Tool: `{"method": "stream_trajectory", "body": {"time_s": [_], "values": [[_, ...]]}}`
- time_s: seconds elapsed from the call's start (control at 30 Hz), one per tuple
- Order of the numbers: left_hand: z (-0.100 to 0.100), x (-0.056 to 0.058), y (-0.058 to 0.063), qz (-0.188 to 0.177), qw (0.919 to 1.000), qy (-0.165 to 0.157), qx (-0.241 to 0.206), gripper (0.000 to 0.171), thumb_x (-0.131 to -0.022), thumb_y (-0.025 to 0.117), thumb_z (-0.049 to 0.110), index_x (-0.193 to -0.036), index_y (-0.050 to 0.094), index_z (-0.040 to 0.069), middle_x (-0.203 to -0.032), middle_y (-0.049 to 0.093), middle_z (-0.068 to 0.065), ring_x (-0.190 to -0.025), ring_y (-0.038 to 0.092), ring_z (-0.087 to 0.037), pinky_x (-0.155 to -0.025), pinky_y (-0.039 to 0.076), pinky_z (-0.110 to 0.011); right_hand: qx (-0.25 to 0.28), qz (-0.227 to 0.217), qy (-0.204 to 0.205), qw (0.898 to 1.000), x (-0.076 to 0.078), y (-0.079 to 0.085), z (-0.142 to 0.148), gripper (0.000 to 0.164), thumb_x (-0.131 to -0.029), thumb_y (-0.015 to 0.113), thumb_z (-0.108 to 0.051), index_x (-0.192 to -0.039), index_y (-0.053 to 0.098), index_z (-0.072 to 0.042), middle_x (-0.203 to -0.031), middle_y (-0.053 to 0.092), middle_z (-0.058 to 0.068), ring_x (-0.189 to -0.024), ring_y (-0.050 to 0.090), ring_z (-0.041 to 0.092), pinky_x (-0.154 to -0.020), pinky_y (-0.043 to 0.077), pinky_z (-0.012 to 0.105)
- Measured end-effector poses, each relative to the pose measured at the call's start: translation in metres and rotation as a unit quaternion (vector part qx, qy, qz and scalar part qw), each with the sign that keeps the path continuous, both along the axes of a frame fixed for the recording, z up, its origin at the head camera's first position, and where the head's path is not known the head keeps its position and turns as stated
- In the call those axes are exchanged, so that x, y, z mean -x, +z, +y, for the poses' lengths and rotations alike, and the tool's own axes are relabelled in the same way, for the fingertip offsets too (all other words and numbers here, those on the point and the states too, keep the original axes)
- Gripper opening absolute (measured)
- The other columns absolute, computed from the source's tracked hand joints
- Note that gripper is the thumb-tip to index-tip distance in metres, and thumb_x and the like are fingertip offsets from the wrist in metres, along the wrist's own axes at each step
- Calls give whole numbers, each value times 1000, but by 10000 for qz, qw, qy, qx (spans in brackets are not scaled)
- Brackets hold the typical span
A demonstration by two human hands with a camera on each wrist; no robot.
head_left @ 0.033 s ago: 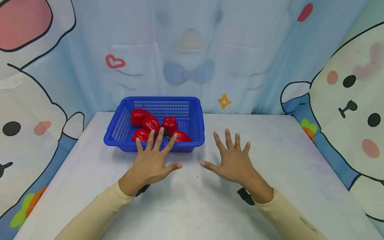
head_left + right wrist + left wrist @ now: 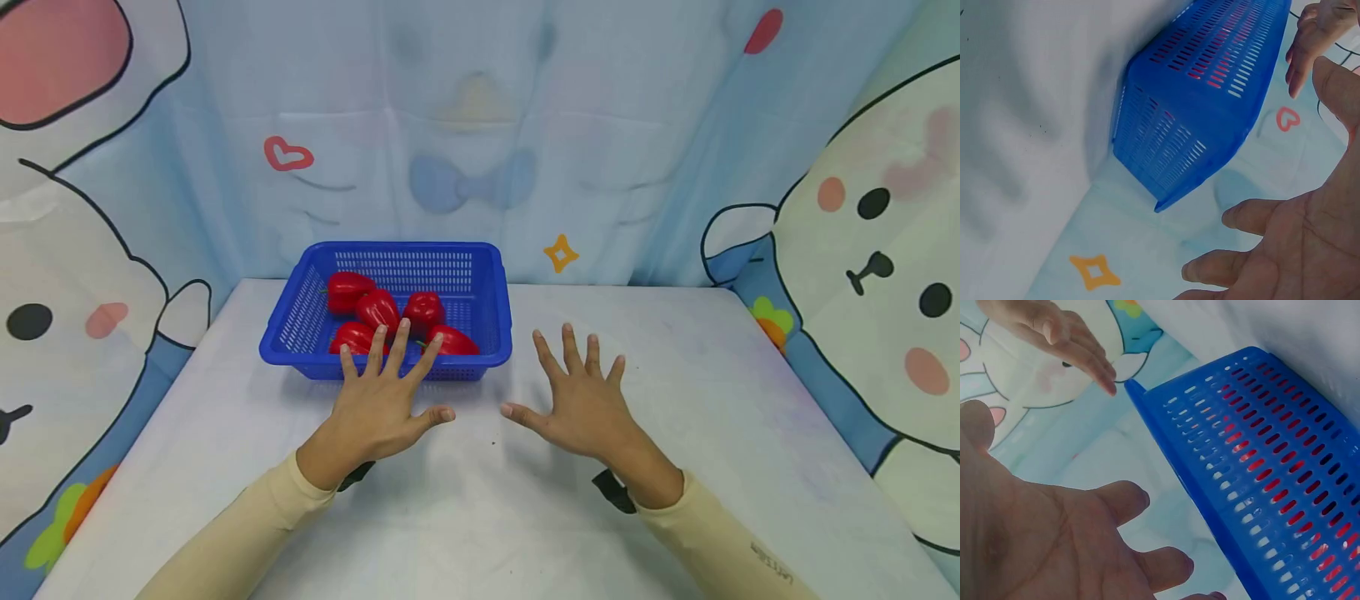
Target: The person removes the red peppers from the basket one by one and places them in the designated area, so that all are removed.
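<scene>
A blue slotted plastic basket [image 2: 390, 367] stands at the back of the table, left of centre, holding several red bell peppers [image 2: 424, 312]. My left hand [image 2: 378, 408] hovers before the basket's front wall with fingers spread, its fingertips overlapping the rim in the head view. To the right of the basket, my right hand [image 2: 588, 408] is held palm down over the table, fingers spread and thumb pointing left. Neither hand holds anything. In the left wrist view the basket's slotted side [image 2: 1260, 469] shows red through its holes, beyond the palm [image 2: 1060, 544].
A white-covered table [image 2: 480, 517] lies under both hands. Behind it hangs a pale blue curtain [image 2: 600, 150] with cartoon figures, close to the basket's back rim. Both forearms wear cream sleeves [image 2: 247, 525], with dark straps [image 2: 613, 492] at the wrists.
</scene>
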State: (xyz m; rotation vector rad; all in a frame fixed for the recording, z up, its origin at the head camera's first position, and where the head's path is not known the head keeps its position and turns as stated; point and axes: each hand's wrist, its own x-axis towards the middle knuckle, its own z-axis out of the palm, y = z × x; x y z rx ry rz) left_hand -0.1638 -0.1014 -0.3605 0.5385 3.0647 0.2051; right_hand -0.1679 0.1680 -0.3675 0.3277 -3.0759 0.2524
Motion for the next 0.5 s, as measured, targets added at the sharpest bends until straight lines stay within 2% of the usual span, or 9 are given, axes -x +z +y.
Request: {"method": "stream_trajectory", "body": {"time_s": [0.1,0.17,0.23,0.3,0.33,0.4,0.47,0.5], "values": [[-8,3,4,0,9999,68,-115,88,-86,29,80,-157,1,35,-166,-10,-11,-151,-7,-44,-109,-1,-77,34,11,34,10000,2,1,-1,106,-80,50,-80,-159,14,-20,-163,9,24,-144,12,58,-105,7,82],[-21,10,10,-51,9993,190,-326,86,-89,27,79,-157,0,34,-166,-10,-12,-151,-9,-44,-109,0,-78,140,28,112,9998,3,3,-1,103,-82,50,-78,-159,14,-19,-162,16,24,-143,19,56,-105,12,80],[-44,21,20,-170,9963,412,-732,83,-92,26,75,-158,3,31,-166,-7,-15,-150,-9,-46,-108,0,-79,367,44,247,9990,5,4,-1,100,-85,50,-75,-159,15,-18,-158,30,23,-140,34,50,-106,24,75],[-75,37,29,-341,9900,674,-1189,82,-94,25,73,-159,9,25,-165,-2,-20,-149,-6,-50,-107,2,-79,650,68,401,9971,7,6,-1,94,-88,53,-69,-158,19,-17,-148,48,21,-127,54,44,-101,41,65],[-93,46,32,-482,9849,796,-1457,81,-96,25,70,-159,11,20,-164,2,-23,-148,-3,-52,-108,4,-78,790,92,470,9957,8,7,-2,91,-89,54,-66,-158,21,-17,-143,54,19,-122,59,41,-96,47,60],[-127,64,35,-866,9668,1052,-2160,79,-99,25,65,-159,15,14,-162,7,-27,-147,3,-54,-109,8,-77,1058,154,599,9925,10,9,-4,85,-91,58,-59,-157,26,-16,-133,64,15,-110,66,34,-85,54,51],[-158,81,31,-1216,9420,1249,-2868,73,-102,27,57,-158,18,12,-163,9,-26,-147,5,-53,-110,11,-76,1282,250,716,9888,13,10,-7,80,-92,61,-53,-156,29,-17,-129,67,12,-106,68,32,-81,55,47],[-170,88,27,-1408,9259,1303,-3254,69,-104,29,53,-158,18,12,-164,8,-24,-148,6,-53,-111,13,-74,1377,302,781,9869,14,11,-9,78,-92,62,-51,-155,31,-18,-131,66,11,-109,68,31,-82,55,48]]}}
